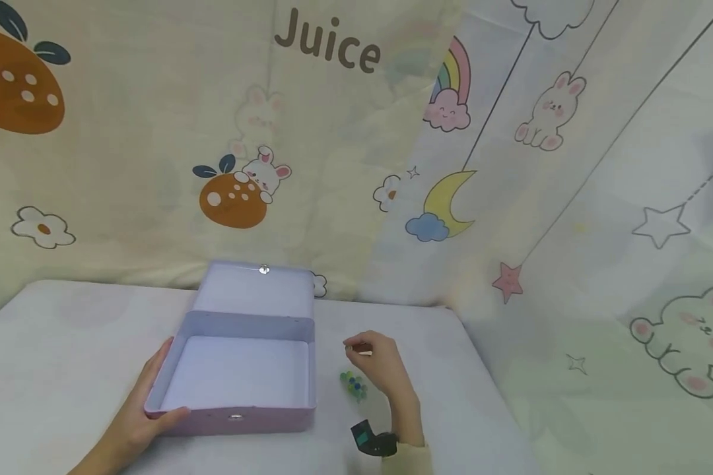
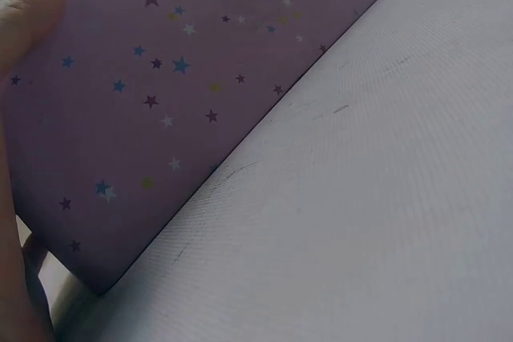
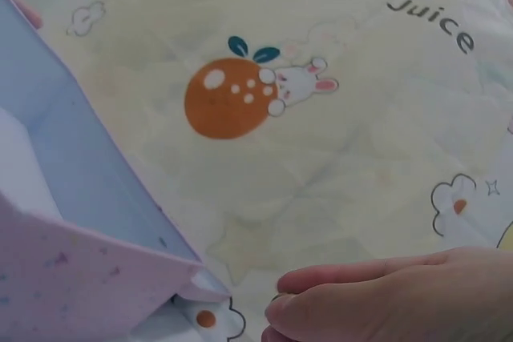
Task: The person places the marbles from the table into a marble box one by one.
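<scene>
Now: left hand (image 1: 145,412) grip steadies open box (image 1: 237,369); right hand (image 1: 375,359) pinches something tiny, beads (image 1: 353,384) at its 7 o'clock; release low over box.

Surface: a pale lavender-white tabletop (image 1: 65,343) with a rounded far corner, backed by a cartoon-print curtain.
On it, left of centre: an open purple star-patterned box (image 1: 237,369), lid tipped back.
On it, just right of the box: a small cluster of green and blue beads (image 1: 353,385).
</scene>
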Demonstrator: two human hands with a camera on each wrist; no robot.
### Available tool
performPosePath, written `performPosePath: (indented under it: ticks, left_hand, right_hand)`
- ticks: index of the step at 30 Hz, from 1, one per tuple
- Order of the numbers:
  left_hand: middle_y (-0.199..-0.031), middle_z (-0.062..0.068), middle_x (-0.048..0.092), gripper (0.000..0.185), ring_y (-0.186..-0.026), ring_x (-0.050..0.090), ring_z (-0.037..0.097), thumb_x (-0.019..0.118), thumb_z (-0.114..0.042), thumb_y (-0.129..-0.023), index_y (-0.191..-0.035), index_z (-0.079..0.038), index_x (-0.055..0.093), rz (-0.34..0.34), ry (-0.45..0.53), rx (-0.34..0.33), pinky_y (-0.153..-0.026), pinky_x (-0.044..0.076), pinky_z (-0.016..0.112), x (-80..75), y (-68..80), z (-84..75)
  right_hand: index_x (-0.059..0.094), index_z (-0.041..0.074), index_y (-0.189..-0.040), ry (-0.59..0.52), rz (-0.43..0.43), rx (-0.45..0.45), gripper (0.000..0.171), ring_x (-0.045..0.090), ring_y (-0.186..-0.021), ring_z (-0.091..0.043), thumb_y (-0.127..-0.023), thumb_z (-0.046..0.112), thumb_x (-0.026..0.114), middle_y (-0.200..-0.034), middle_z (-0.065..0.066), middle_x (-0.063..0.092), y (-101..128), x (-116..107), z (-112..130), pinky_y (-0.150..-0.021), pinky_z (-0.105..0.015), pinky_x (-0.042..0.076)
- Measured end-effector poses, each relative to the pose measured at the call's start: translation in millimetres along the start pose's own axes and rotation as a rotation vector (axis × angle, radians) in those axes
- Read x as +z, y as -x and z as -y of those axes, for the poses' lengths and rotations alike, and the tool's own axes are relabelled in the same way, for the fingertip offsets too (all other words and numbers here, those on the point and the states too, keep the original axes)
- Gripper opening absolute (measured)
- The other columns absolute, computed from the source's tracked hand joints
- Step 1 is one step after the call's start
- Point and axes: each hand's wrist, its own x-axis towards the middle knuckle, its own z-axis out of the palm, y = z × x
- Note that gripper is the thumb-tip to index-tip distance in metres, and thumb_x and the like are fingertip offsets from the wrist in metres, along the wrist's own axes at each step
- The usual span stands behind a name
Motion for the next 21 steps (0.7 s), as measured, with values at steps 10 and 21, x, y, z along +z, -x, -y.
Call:
performPosePath:
  ticks: [10, 21]
  left_hand:
    - [-0.159, 0.001, 0.011, 0.104, -0.138, 0.011, -0.007, 0.070, -0.003, -0.073, -0.154, -0.017, 0.007, 0.022, -0.008, -0.041, -0.096, 0.009, 0.001, 5.0, 7.1, -4.1]
    - [-0.159, -0.001, 0.011, 0.104, -0.139, 0.009, -0.008, 0.070, -0.004, -0.073, -0.154, -0.018, 0.007, 0.002, -0.029, -0.036, -0.097, 0.009, 0.001, 2.3, 4.3, -2.9]
  right_hand:
    - [0.071, 0.010, -0.097, -0.028, -0.025, 0.020, 0.013, 0.066, -0.092, -0.017, -0.085, 0.007, 0.067, -0.097, -0.002, 0.068, 7, 3, 12, -0.078, -0.023, 0.054]
    - [0.071, 0.008, -0.095, -0.074, -0.029, -0.036, 0.013, 0.066, -0.089, -0.017, -0.084, 0.005, 0.068, -0.094, -0.003, 0.069, 2, 13, 28, -0.075, -0.020, 0.054]
